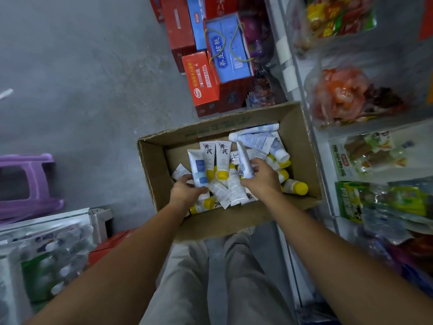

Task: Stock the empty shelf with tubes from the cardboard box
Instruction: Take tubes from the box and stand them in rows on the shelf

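Two bare arms reach down into the box (152, 170), which stands open on the floor (82, 90) close against the shelf (289, 66) on our right. We see the tubes (222, 158) lying loose in the box, white with yellow caps, some side by side and some crossed over each other. One yellow-capped tube (295, 186) lies by the box's right wall.

Our left grip (186, 192) is at the near left of the pile, fingers and thumb curled round the lower end of a blue-banded tube (199, 167). Our right grip (263, 177) is near the middle, clasping a pale tube (243, 156) that points away from us, tilted a little to the left. Both tubes are low in the box, touching or just above the others; we cannot tell which.

Beyond the box, red and blue cartons (225, 55) are stacked on the floor. Bagged snacks (339, 95) fill the shelf. On the left stands a purple stool (23, 184), and grey trousers (222, 277) show between our arms.
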